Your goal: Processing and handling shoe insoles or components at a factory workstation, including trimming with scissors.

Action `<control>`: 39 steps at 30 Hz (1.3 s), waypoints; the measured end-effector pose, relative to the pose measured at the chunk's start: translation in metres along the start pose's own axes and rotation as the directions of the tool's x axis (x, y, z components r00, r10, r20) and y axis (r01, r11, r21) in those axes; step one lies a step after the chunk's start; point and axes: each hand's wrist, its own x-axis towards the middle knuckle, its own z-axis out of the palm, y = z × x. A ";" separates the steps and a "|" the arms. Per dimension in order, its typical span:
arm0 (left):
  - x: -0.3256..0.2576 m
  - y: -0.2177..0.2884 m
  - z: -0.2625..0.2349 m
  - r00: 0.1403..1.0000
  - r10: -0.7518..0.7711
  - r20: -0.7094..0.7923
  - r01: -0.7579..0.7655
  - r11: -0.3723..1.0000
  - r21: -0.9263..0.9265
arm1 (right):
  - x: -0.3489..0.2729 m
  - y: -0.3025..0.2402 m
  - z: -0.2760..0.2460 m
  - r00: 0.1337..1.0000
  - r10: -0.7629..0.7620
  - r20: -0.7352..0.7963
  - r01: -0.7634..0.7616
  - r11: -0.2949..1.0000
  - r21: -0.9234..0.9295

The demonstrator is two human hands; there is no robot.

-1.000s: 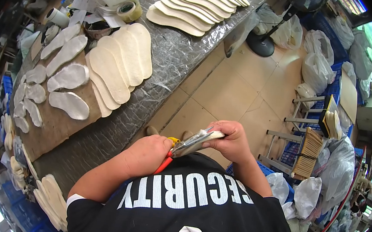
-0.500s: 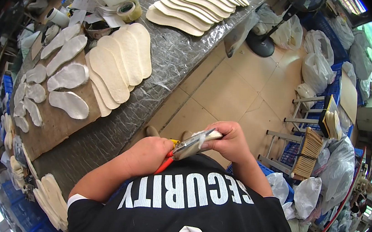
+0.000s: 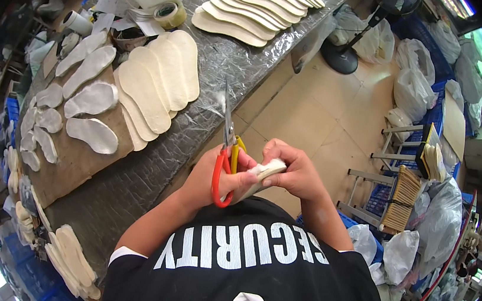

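pinching the pale insole (image 3: 271, 167) in the tight right hand (image 3: 295, 170), near the black shirt (image 3: 326, 291); holding scissors (image 3: 228, 131) in the curled left hand (image 3: 203, 176), aimed away. seemingly adjusting mid-trim; next, probably needing scissors turned insole-ward.

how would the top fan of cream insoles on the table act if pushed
The cream insoles look thin, so probably light and somewhat bendy. They overlap, so pushing one may shift its neighbours. The shiny, wrinkled table covering may let them slide.
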 end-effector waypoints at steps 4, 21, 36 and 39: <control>0.010 0.005 0.004 0.994 -0.051 -0.093 0.041 0.994 -0.104 | 0.009 0.015 0.009 0.984 0.120 -0.133 -0.085 0.966 0.244; 0.006 0.006 -0.018 0.861 0.478 -0.175 -0.457 0.877 0.147 | 0.045 -0.015 -0.008 0.917 0.165 0.362 -0.198 0.979 0.055; -0.042 -0.025 -0.014 0.950 0.237 -0.203 -0.247 0.968 -0.029 | -0.002 -0.024 0.054 0.966 -0.245 0.086 0.251 0.796 -0.551; -0.051 -0.025 -0.012 0.927 0.316 -0.201 -0.297 0.947 0.122 | -0.003 -0.027 0.059 0.932 -0.353 0.087 0.334 0.736 -0.589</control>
